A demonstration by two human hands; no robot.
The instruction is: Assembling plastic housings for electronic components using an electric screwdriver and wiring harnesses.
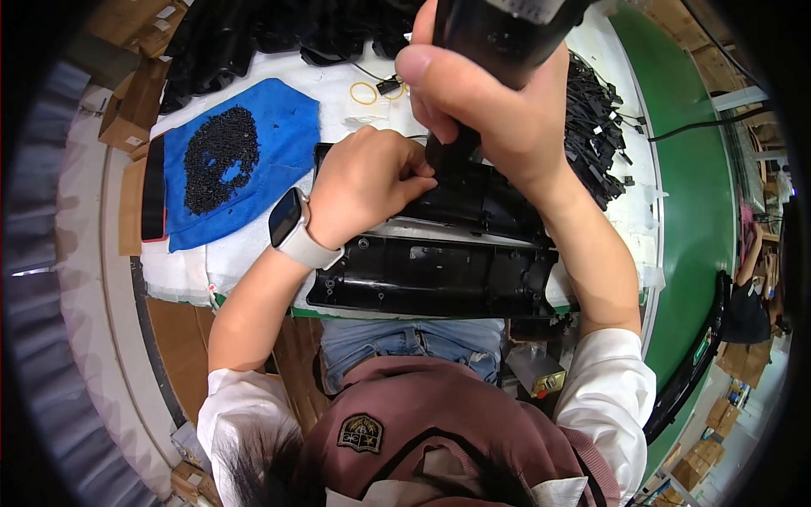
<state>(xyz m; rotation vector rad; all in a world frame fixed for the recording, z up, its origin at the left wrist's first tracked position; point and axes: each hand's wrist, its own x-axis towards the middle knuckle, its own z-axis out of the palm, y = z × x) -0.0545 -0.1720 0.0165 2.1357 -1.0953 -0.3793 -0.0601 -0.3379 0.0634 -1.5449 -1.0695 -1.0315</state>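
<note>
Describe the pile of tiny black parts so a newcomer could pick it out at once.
Start at the white-covered bench and look left of the left hand to the blue cloth. The pile of tiny black parts lies on that cloth. Unlike the long black plastic housing and the black cable bundle at the right, it is loose and grainy, with a bare blue patch showing inside it.
</note>
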